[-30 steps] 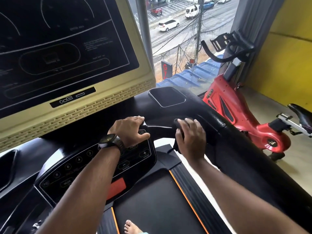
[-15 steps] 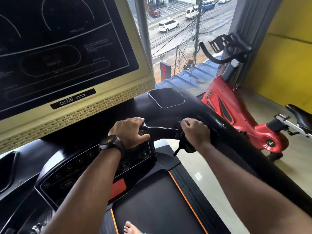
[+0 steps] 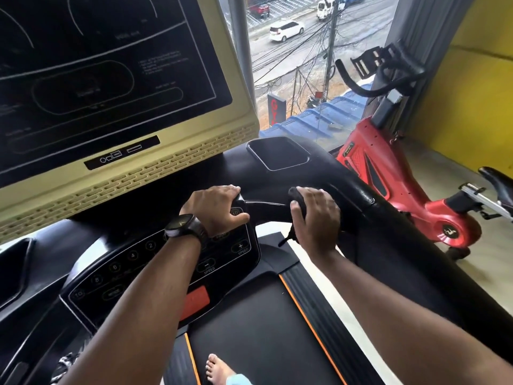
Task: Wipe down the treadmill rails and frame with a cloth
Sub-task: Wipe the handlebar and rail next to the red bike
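At far left stands the treadmill's display console (image 3: 116, 79), dark screen in a cream housing with a vented lower edge. Below it the keypad panel (image 3: 133, 273) slopes toward the person, showing numbered buttons, speed keys and an orange-red block partly hidden by the forearm. A dark wristwatch (image 3: 184, 228) sits on the left wrist. The left hand (image 3: 215, 209) grips the upper right corner of the keypad panel: fingers (image 3: 222, 191) curled over its top edge, thumb laid across the panel face. Lower in frame, a bare foot (image 3: 218, 368) rests on the black belt (image 3: 263, 329), which is bordered by orange lines. A short black crossbar (image 3: 266, 211) runs between the two hands. The cloth (image 3: 294, 195), dark in colour, is bunched on the right end of this crossbar, where it meets the frame, with a thin tail hanging below the bar. The right hand (image 3: 316, 218) covers it, fingers (image 3: 319, 195) closed together and wrapped over cloth and bar alike. From there the right side rail (image 3: 410, 240), glossy black, extends back toward the person. A recessed tray (image 3: 277, 152) sits on the frame above the hands. Beyond the rail stands a red exercise bike (image 3: 388, 176) on the floor, near a yellow wall (image 3: 472, 93).
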Action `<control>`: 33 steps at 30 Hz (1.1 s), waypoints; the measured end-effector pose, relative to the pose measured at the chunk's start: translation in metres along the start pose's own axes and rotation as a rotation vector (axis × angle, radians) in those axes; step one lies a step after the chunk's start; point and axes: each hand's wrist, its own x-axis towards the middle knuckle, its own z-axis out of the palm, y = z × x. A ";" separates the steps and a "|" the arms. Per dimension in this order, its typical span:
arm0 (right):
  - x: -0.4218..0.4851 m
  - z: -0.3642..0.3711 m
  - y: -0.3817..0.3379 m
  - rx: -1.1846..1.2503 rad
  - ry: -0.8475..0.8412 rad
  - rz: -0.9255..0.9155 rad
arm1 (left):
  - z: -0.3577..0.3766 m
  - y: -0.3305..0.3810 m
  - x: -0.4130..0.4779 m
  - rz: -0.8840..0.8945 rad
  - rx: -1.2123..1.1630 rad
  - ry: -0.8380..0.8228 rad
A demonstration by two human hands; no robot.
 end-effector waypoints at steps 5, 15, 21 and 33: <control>-0.046 0.008 -0.014 -0.035 0.061 -0.106 | -0.002 0.000 -0.002 -0.011 -0.005 -0.008; -0.054 0.026 -0.043 -0.049 0.013 -0.357 | -0.005 0.003 -0.002 -0.013 -0.015 -0.007; -0.013 0.022 -0.063 -0.014 0.012 -0.235 | -0.002 0.001 -0.002 0.001 -0.022 0.017; 0.034 -0.015 -0.071 -0.024 -0.462 -0.052 | -0.001 0.002 -0.004 -0.011 0.001 0.002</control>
